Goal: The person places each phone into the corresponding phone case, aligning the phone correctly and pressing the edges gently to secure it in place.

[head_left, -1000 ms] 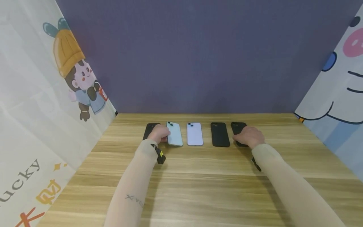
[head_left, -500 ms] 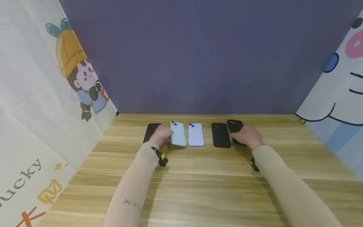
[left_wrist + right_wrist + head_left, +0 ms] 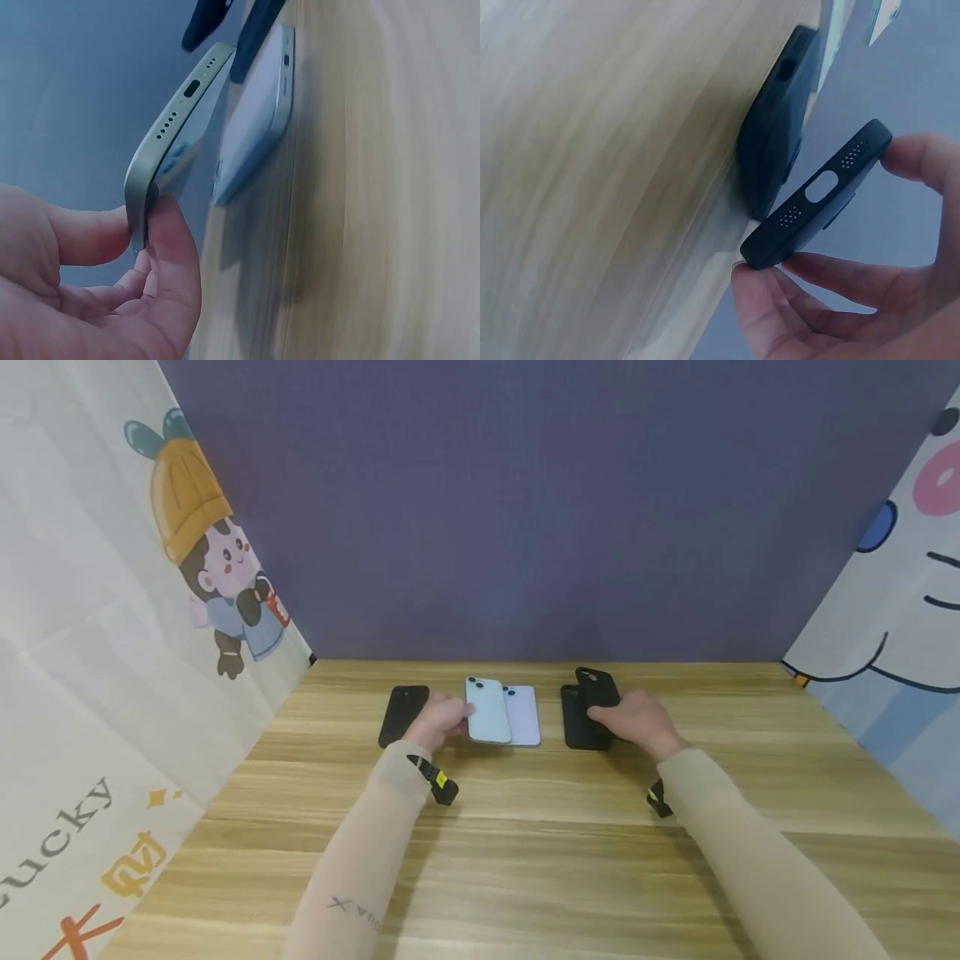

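Two hands pinch phone edges, thumb against fingers: left hand point(image 3: 442, 718) the mint phone point(image 3: 489, 712), right hand point(image 3: 637, 720) the upper black phone point(image 3: 597, 688), both raised and tilted. Levelling each before contact with the lilac phone point(image 3: 527, 718) and lower black phone point(image 3: 581, 732) beneath would probably prevent scuffs.

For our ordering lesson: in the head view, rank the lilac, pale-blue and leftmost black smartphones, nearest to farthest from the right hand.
1. Lilac smartphone, row's centre.
2. Pale-blue smartphone, in the left hand.
3. Black smartphone, far left end.
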Demonstrator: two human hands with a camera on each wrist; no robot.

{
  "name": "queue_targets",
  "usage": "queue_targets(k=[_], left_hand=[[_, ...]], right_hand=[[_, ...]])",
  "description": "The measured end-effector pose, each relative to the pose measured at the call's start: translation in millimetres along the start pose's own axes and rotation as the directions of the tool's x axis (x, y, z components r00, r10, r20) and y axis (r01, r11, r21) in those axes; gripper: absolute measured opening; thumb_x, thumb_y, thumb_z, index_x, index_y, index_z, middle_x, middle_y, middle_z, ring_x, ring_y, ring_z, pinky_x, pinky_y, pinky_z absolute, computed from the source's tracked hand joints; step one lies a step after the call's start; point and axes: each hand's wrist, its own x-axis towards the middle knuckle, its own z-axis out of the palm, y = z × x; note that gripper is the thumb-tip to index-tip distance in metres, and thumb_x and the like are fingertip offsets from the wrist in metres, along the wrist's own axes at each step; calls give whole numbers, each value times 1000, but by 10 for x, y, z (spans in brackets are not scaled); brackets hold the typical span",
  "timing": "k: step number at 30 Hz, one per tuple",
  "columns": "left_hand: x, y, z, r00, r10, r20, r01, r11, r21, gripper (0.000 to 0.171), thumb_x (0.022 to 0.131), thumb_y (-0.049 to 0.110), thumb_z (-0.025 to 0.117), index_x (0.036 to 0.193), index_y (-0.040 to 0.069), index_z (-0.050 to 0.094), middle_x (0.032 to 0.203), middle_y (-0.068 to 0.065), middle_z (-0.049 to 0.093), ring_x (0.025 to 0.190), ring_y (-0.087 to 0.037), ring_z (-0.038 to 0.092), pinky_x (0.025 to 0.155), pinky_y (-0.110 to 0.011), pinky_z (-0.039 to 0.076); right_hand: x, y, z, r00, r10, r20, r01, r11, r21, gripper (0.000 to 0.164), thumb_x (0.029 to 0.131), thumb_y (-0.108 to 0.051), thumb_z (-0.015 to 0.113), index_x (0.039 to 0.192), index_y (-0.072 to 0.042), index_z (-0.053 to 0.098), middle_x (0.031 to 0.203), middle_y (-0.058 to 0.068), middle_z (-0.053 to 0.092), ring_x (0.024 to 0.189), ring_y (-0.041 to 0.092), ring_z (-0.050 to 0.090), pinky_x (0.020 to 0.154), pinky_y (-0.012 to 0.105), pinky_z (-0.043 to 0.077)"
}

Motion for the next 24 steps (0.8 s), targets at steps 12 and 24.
queue_targets(k=[12,24], left_hand=[[-66,12,151,999,37,29,-35,998,-59,26,101,7,57,120,-11,60,111,-19,66,99,-30,66,96,-42,53],[-105,28,252,996,54,69,-45,992,-121,30,100,9,58,123,-11,58,115,-20,67,107,-33,66,99,-44,52]], right_hand=[[-88,-190,107,999,-50,2,50,994,95,50,91,-56,64,82,-6,62,81,9,61,71,23,52,62,34,43],[-143,-329,161,995,-98,-3,98,988,117,74,90,-58,63,126,7,65,127,28,63,109,37,62,88,46,53]])
